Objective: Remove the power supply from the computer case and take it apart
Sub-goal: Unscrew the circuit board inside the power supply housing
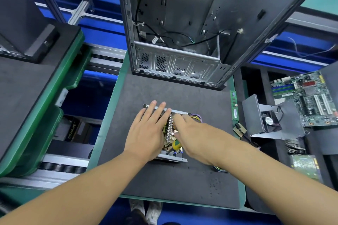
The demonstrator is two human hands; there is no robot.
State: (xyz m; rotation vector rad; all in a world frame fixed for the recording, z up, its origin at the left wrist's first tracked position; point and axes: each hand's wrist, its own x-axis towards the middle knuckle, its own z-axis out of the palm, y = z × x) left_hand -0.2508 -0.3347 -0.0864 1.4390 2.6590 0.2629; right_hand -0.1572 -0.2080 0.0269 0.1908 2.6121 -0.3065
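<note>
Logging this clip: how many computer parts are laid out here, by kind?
Computer case: 1
Power supply, opened: 1
Metal cover with fan: 1
Motherboard: 1
Memory stick: 1
Smaller green board: 1
Total: 6

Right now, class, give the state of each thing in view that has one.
Grey metal computer case: open, boards removed.
Silver power supply box: out of case, lid off.
Grey cover with fan: detached.
Left hand: flat on supply.
Right hand: on its innards; grip unclear.
</note>
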